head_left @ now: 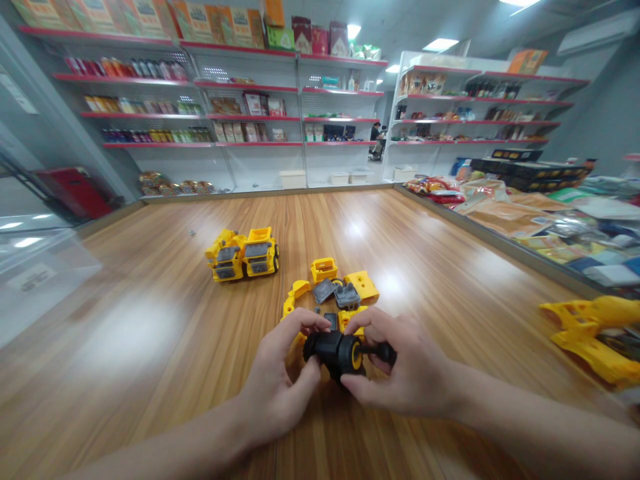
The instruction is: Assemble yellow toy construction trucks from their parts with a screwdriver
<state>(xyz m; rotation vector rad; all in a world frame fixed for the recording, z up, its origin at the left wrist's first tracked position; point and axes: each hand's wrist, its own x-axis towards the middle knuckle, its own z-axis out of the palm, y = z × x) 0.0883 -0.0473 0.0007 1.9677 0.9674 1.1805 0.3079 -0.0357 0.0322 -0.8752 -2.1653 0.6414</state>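
Low over the near middle of the wooden table, my left hand (277,380) is closed around a black toy vehicle chassis (327,347). A black wheel with a yellow hub (351,354) faces right on it. My right hand (407,367) is closed on a small black screwdriver (384,352), whose thin shaft points at the hub. The right thumb and index finger also reach the wheel's edge; the shaft's tip is hard to make out. Just beyond my hands lie loose toy parts: a yellow bin (323,269), a yellow block (363,287) and a grey piece (346,295).
Two yellow toy trucks (243,255) stand farther left. A larger yellow toy piece (595,333) lies at the right edge, a clear plastic box (45,277) at the left. Packaged goods (530,217) fill the area beyond the table's right border. Stocked shelves (250,120) line the back.
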